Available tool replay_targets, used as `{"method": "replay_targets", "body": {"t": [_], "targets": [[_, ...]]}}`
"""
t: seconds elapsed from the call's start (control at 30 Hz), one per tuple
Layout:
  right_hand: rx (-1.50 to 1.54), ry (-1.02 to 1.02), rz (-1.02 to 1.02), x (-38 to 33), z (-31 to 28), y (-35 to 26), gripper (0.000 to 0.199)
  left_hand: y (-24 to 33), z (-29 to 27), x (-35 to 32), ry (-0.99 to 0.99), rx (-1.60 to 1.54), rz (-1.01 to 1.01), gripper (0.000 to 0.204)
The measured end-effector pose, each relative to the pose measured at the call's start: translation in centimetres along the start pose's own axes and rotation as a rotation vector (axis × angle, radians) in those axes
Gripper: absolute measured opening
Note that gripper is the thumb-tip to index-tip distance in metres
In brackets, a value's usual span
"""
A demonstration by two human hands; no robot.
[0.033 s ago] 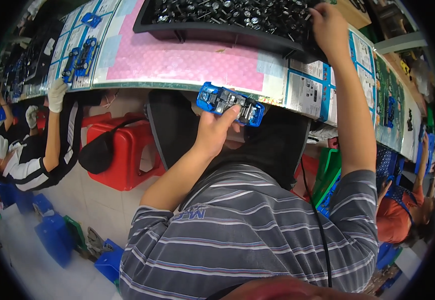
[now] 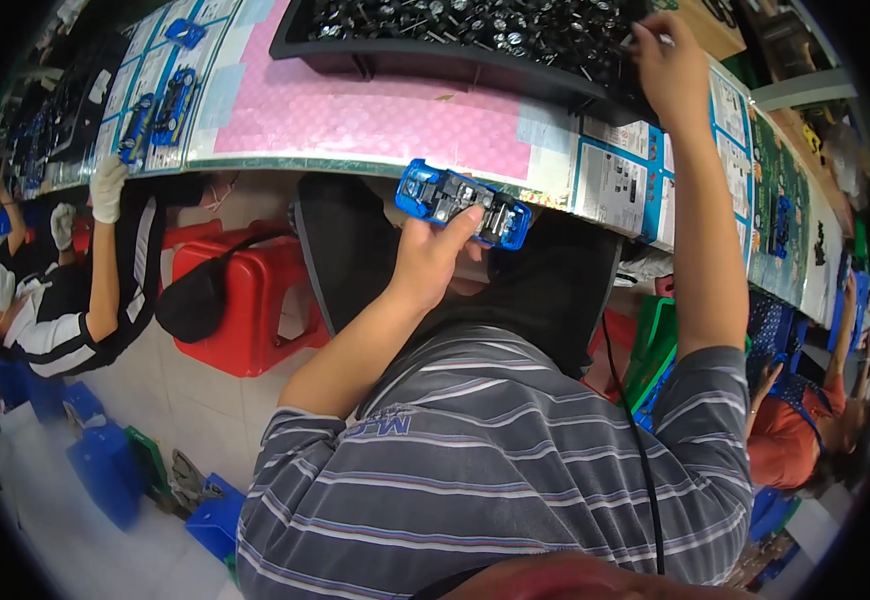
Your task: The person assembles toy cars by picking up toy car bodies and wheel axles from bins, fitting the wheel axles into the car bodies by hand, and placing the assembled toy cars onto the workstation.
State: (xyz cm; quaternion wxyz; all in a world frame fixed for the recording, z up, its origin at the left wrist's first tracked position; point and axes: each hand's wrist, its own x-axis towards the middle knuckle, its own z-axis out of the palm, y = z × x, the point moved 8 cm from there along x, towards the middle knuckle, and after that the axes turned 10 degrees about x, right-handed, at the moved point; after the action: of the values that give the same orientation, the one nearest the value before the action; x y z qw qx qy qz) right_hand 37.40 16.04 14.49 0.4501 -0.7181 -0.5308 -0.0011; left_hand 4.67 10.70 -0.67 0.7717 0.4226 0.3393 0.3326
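Blue toy car (image 2: 452, 197), its dark underside facing you, lies just off centre toward twelve o'clock, clamped in your left hand (image 2: 427, 255). Your hands are well apart: your right hand (image 2: 675, 75), fingers bent, is between one and two o'clock, at the right end of the black tray (image 2: 420, 67) of small dark parts (image 2: 485, 28); whether it grips one, I cannot tell.
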Motion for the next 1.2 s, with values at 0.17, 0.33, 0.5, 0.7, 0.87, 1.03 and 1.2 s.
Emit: {"method": "replay_targets", "body": {"t": [0.17,0.33,0.5,0.7,0.87,1.03,1.2], "targets": [[0.835,-0.077,0.338,-10.7,-0.2,-2.0,0.024,0.6,0.4,0.1,-0.005,0.076,0.074,0.013],[1.105,-0.347,0.554,-17.3,3.2,-7.6,0.037,0.4,1.5,0.3,-0.085,0.066,0.053,0.015],[0.451,-0.425,-0.040,-17.4,3.9,-13.8,0.045,-0.3,2.9,-0.7,-0.126,0.178,0.097,0.015],[0.263,-0.493,-0.135,-18.6,5.8,-15.4,0.051,0.0,3.7,-1.8,-0.134,0.249,0.176,0.013],[0.328,-0.494,-0.145,-19.2,5.0,-16.0,0.052,-0.3,3.1,-2.7,-0.155,0.315,0.097,0.019],[0.419,-0.399,-0.224,-19.0,3.1,-15.3,0.046,-2.2,1.4,-3.4,-0.229,0.112,-0.002,0.032],[0.319,-0.230,-0.179,-16.9,1.0,-8.1,0.028,0.4,-1.4,-3.1,-0.107,0.080,0.041,0.060]]}}
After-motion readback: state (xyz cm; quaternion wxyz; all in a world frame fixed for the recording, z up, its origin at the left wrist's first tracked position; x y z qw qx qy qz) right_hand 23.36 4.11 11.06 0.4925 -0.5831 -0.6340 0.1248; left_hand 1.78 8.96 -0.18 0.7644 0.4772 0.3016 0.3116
